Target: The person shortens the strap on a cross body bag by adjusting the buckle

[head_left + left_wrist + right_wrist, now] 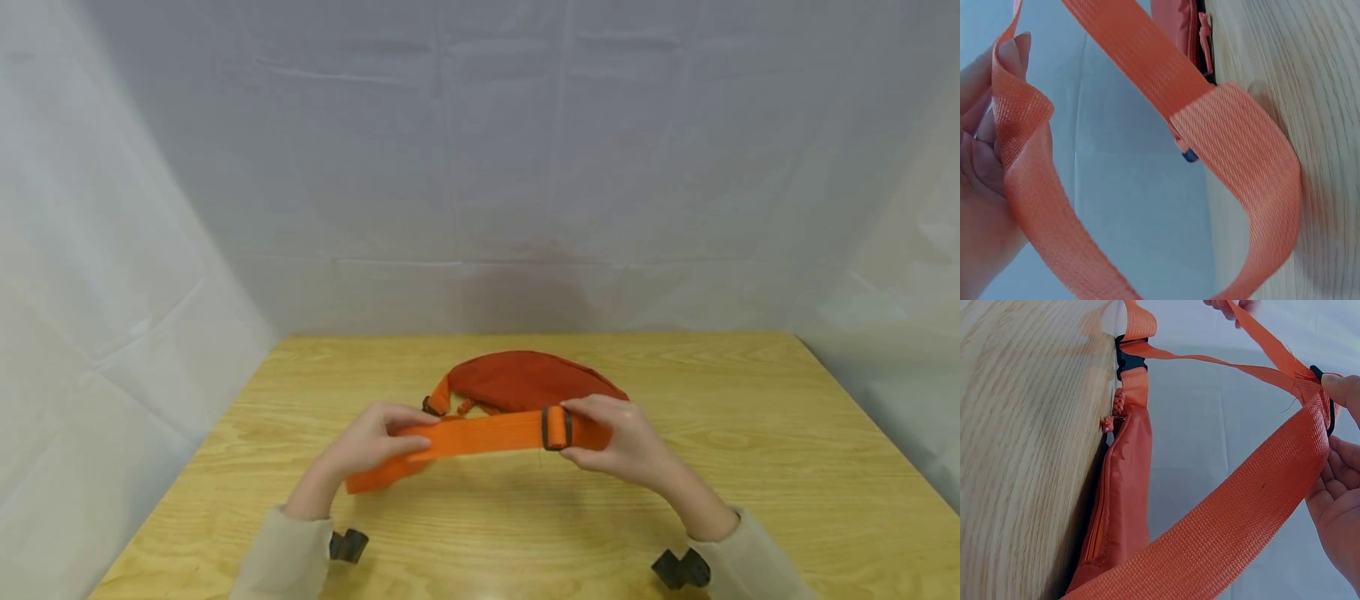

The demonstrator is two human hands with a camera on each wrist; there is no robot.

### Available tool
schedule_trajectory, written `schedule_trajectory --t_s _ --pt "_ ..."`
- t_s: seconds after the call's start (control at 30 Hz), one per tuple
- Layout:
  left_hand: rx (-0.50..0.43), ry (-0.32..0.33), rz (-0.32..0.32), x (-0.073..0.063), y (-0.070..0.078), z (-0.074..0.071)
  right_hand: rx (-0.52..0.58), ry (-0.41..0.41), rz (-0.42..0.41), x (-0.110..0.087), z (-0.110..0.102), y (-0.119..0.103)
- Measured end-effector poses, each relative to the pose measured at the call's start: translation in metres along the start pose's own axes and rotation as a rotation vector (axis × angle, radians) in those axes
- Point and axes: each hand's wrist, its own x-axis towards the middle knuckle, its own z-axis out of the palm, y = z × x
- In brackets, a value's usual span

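Observation:
A rust-orange waist bag lies on the wooden table, and its wide orange strap is stretched between my hands in front of it. My left hand pinches the strap's left part, whose end folds down to the table. At the black slider buckle, my right hand grips the strap between thumb and fingers. The right wrist view shows the bag against the table, the strap running to my right fingers, and a black clip at the bag's end.
White cloth backdrop closes in the table at the back and both sides. Bare wood lies left, right and in front of the bag. Black wrist camera mounts sit at my sleeves.

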Motion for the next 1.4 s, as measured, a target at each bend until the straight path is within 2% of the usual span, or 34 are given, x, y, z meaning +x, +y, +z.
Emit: schedule_trajectory --t_s 0.27,0.53,0.73,1.03,1.17,1.4 --pt "-0.004 0.006 -0.027 -0.008 -0.005 -0.006 -0.002 -0.007 0.011 0.001 -0.001 -0.003" --pt "0.002 0.013 -0.039 -0.011 -0.002 -0.010 -0.009 -0.028 0.000 0.002 -0.002 -0.003" --pt "0.099 0.021 -0.006 -0.009 -0.010 -0.009 0.001 -0.049 -0.002 0.002 -0.002 -0.004" --pt "0.318 0.103 0.053 -0.005 -0.014 -0.002 -0.011 -0.021 -0.003 0.002 0.000 -0.004" --pt "0.378 0.088 0.063 -0.005 -0.015 0.003 -0.019 -0.015 0.003 0.002 0.000 -0.005" --pt "0.386 0.025 0.002 -0.003 -0.014 0.012 -0.034 -0.019 0.017 0.002 0.001 -0.006"
